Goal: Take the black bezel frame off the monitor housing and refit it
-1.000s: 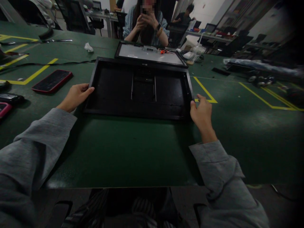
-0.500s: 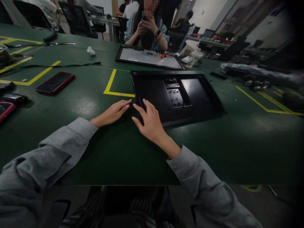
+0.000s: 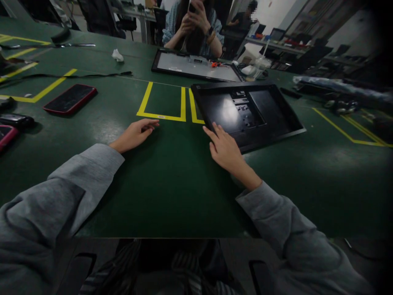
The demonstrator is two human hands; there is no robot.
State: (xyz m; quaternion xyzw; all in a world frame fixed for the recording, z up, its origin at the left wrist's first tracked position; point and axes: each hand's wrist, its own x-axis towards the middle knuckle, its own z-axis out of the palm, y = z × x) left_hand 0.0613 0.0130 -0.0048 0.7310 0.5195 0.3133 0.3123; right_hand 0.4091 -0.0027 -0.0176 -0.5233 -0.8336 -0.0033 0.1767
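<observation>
Black frame, right hand at its edge; left hand apart

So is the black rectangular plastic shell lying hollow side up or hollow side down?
Hollow side up: the black rectangular plastic shell shows its recessed inside and surrounding rim.

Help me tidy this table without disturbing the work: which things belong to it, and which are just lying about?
Likely in the work:
- black shell, with the right hand at its left edge
- grey-backed panel behind it, probably

Seemingly just lying about:
- red-edged device
- crumpled white scrap
- plastic-wrapped item at far right
</observation>
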